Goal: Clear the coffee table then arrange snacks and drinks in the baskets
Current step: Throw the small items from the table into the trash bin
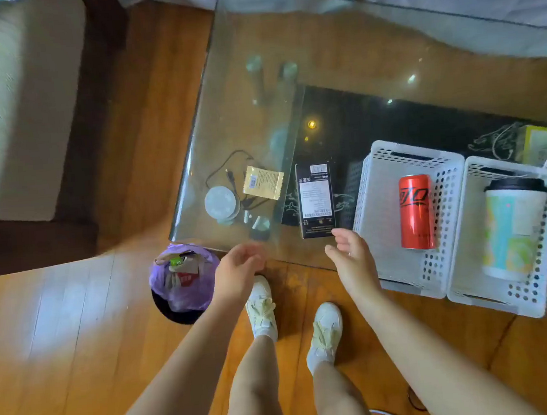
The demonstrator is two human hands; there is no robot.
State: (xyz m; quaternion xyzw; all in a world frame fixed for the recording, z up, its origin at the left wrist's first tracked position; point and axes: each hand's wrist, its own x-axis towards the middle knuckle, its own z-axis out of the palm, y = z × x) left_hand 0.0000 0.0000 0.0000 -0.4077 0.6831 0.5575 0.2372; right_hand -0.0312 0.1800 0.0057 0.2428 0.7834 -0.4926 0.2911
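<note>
Looking down from the head camera, I see both hands empty at the near edge of the glass coffee table: the left hand loosely curled on nothing, the right hand relaxed with fingertips just beside the black box. A yellow sachet and a round coaster with a black cable lie left of the box. At right, the red can lies in the left white basket and the lidded cup in the right white basket; a purple-lined bin sits on the floor.

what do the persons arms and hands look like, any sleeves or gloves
Both arms are bare, with no sleeves in view. The left hand and right hand wear no gloves, and no watch or bracelet shows at either wrist.
</note>
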